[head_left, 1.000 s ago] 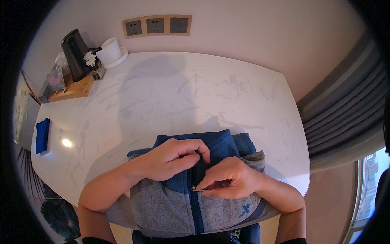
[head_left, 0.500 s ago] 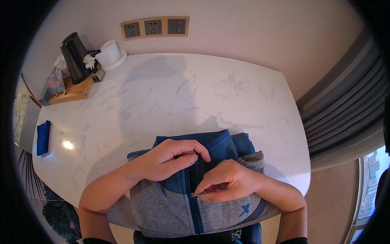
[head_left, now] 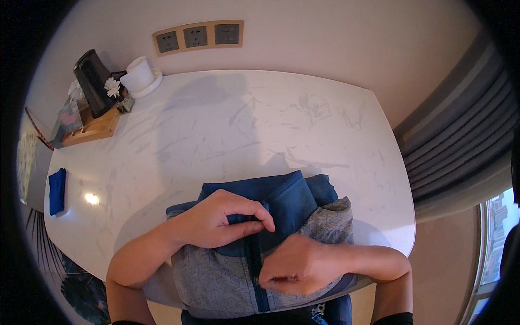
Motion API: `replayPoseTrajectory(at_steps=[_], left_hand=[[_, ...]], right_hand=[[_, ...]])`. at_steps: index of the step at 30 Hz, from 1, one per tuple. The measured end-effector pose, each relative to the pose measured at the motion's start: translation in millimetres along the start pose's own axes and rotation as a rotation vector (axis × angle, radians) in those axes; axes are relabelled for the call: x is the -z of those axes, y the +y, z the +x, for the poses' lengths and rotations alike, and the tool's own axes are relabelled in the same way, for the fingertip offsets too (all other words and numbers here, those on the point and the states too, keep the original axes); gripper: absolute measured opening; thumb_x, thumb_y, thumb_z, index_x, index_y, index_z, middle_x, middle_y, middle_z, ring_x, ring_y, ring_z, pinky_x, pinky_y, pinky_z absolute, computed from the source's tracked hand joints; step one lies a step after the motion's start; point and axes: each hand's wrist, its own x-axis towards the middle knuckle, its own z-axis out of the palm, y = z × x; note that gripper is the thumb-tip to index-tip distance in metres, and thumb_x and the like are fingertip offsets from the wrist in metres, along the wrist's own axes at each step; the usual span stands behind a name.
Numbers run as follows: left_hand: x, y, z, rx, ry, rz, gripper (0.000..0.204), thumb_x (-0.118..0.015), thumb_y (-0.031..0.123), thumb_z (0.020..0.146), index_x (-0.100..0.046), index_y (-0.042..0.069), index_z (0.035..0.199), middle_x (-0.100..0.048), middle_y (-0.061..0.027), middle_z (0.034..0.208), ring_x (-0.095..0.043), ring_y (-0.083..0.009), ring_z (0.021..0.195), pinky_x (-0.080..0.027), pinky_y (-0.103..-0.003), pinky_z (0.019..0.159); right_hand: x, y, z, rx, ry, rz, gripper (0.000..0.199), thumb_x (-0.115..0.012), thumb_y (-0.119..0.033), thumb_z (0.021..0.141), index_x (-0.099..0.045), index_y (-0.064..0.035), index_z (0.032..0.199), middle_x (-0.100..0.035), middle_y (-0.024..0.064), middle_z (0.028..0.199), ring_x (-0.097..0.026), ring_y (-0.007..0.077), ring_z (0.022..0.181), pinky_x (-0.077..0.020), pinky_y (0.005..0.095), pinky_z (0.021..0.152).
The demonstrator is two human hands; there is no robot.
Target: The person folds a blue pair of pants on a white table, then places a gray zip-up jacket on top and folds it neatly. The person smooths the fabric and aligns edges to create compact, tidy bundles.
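Note:
A grey and blue zip-up jacket [head_left: 216, 276] lies bunched at the table's near edge, its blue upper part toward the wall and its patterned grey part toward me. A dark zipper [head_left: 252, 260] runs down its middle. My left hand [head_left: 216, 219] rests over the blue part, thumb and forefinger closed on the jacket beside the zipper's top. Lower down, my right hand [head_left: 303, 265] is pinched at the zipper line, somewhat smeared by motion. The zipper pull it held a moment before is hidden behind its fingers.
On the white marbled table [head_left: 303, 124], a wooden tray [head_left: 95, 130] at the back left bears a black kettle [head_left: 93, 81]. Beside it are a white flower [head_left: 112, 86] and a white cup [head_left: 140, 73]. A folded blue cloth [head_left: 57, 190] lies at the left edge. Grey curtains [head_left: 460, 146] hang at right.
My right hand has moved down along the zipper, toward me, still pinched. The left hand stays at the zipper's top. The view has shifted slightly.

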Motion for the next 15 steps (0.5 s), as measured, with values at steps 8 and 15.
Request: replayPoseTrajectory(at_steps=[8, 15], left_hand=[[1.4, -1.4, 1.0, 0.014, 0.005, -0.002, 0.017, -0.066, 0.006, 0.088, -0.070, 0.006, 0.104, -0.073, -0.0083, 0.096, -0.070, -0.0231, 0.088, -0.053, -0.030, 0.078], [0.6, 2.6, -0.7, 0.012, 0.031, 0.033, 0.016, -0.067, 0.006, 0.084, -0.070, 0.005, 0.100, -0.072, -0.0089, 0.093, -0.070, -0.0238, 0.087, -0.052, -0.031, 0.078]], right_hand=[[-15.0, -0.2, -1.7, -0.018, 0.062, 0.165, 0.008, -0.066, -0.011, 0.086, -0.061, -0.0047, 0.086, -0.059, 0.0108, 0.073, -0.060, 0.0317, 0.062, -0.0464, 0.0403, 0.053], [-16.6, 0.9, -2.0, 0.024, 0.061, 0.023, 0.012, -0.063, -0.012, 0.090, -0.055, -0.0047, 0.093, -0.057, 0.0119, 0.070, -0.059, 0.0316, 0.058, -0.0455, 0.0415, 0.051]])
